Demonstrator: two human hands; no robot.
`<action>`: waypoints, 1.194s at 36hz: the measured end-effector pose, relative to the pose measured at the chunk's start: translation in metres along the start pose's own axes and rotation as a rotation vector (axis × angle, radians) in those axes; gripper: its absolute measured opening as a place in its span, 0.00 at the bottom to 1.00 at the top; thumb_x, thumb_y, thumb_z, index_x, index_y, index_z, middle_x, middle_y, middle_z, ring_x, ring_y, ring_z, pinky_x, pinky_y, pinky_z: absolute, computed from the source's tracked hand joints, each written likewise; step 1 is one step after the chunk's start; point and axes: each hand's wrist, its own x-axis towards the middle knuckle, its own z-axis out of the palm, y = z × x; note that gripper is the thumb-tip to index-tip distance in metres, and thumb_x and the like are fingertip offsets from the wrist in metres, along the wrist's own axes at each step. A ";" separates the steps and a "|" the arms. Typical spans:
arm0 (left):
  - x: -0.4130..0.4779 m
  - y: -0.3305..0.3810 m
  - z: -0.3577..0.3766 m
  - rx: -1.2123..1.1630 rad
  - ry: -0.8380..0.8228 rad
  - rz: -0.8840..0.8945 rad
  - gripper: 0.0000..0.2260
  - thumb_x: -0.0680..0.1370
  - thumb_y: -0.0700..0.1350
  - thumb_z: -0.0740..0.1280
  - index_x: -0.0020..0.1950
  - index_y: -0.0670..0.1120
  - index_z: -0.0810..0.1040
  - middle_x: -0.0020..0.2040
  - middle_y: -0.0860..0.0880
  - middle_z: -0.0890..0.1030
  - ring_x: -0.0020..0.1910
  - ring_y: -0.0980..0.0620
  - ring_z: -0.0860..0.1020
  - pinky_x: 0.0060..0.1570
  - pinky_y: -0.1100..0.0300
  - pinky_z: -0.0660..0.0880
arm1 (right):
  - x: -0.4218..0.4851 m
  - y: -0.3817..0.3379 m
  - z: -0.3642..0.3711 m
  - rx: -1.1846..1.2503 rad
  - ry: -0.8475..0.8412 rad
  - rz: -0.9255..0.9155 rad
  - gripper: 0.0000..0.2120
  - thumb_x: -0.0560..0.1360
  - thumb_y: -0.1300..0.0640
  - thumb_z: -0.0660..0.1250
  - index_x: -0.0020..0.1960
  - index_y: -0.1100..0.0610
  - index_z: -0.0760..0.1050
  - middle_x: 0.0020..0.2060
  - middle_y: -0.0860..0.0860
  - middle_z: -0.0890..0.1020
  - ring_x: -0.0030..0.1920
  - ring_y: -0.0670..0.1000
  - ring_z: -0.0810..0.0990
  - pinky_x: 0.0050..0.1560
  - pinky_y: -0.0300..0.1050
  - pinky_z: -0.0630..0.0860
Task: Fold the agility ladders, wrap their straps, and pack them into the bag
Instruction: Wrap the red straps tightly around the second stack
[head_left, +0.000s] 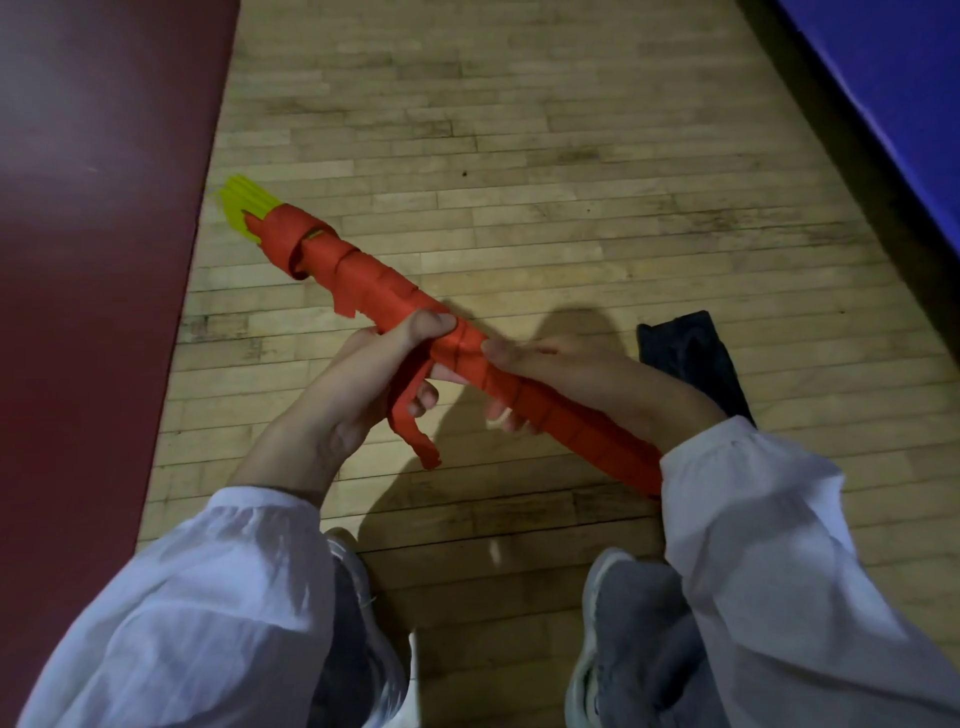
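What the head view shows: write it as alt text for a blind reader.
The left hand and right hand grip a folded agility ladder wound in orange strap, yellow rungs poking from its far end. A loose strap end hangs below the left hand; a black bag lies on the wooden floor nearby.

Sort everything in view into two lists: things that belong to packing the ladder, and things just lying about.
Belong to the job:
yellow ladder rungs, bundled
orange strap wound round them, one end hanging loose
left hand and right hand, gripping the wrapped bundle
black bag on the wooden floor

Just lying about:
maroon mat
blue mat
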 end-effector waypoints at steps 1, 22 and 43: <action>0.000 0.000 -0.001 0.001 -0.015 -0.002 0.10 0.76 0.50 0.66 0.47 0.42 0.78 0.35 0.46 0.84 0.24 0.53 0.72 0.24 0.64 0.69 | 0.000 0.000 0.000 0.011 -0.006 0.004 0.30 0.70 0.35 0.61 0.56 0.60 0.79 0.45 0.55 0.86 0.42 0.51 0.84 0.43 0.41 0.80; 0.006 -0.003 0.002 -0.142 -0.087 -0.138 0.10 0.80 0.44 0.61 0.47 0.40 0.78 0.35 0.44 0.83 0.26 0.52 0.79 0.25 0.65 0.74 | 0.016 0.009 0.018 -0.187 0.397 -0.014 0.23 0.65 0.39 0.75 0.54 0.49 0.77 0.44 0.39 0.78 0.44 0.37 0.76 0.40 0.34 0.71; 0.004 -0.001 -0.003 -0.122 -0.056 -0.068 0.04 0.77 0.41 0.65 0.44 0.42 0.78 0.31 0.49 0.77 0.23 0.55 0.71 0.22 0.66 0.67 | 0.014 0.000 0.015 -0.067 0.298 -0.025 0.14 0.73 0.42 0.69 0.53 0.50 0.78 0.47 0.44 0.80 0.48 0.44 0.79 0.44 0.37 0.72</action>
